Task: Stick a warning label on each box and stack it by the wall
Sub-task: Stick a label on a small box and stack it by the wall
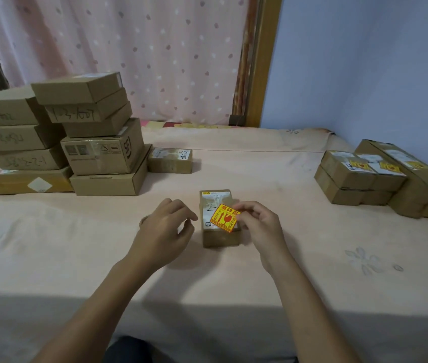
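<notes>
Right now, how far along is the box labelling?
Done: labelled boxes sit stacked by the blue wall. In hand: the right hand pinches a yellow warning label over the small box. Remaining: the cardboard pile at left, no yellow labels visible.

Open sheet (260, 166) all round the small box (219, 238)
Stacked cartons (58, 142) block ten o'clock, a lone box (170, 161) eleven, labelled boxes (380, 179) two o'clock (against the blue wall (364, 74)); twelve is an open lane.

Head-worn, close, forward and downward
</notes>
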`<state>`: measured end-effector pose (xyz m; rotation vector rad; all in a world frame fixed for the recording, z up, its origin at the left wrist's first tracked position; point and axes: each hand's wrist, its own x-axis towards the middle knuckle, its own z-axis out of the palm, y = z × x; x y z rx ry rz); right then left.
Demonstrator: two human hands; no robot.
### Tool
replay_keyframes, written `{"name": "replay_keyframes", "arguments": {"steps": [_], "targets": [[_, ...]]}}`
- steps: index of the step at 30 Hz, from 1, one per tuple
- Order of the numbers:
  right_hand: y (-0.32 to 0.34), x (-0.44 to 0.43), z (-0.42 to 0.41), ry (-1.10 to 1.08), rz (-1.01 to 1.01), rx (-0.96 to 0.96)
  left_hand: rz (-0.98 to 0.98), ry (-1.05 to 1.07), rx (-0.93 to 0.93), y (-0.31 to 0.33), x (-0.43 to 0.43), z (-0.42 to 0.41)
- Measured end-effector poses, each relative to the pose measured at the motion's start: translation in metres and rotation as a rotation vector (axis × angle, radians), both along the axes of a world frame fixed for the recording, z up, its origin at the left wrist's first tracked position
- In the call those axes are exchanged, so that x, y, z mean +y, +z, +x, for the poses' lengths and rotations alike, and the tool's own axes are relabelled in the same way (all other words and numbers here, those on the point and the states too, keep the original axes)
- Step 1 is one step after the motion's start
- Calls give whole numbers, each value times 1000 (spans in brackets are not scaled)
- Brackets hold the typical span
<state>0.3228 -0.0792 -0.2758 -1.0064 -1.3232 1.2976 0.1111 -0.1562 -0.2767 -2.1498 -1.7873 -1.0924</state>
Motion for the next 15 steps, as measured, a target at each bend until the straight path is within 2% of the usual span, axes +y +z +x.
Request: {"name": "replay_keyframes", "arguments": {"steps": [3, 6, 11, 15], "targets": [[4, 10, 5, 19, 0, -93, 4, -77, -17, -6, 15, 27], [8, 23, 9, 70, -15, -187, -2, -57, -35, -14, 26, 41], [3, 39, 13, 38, 77, -391, 20, -111, 185, -30, 29, 55], [-4, 42, 15, 41, 173, -512, 37, -72, 233, -36, 28, 53]]}}
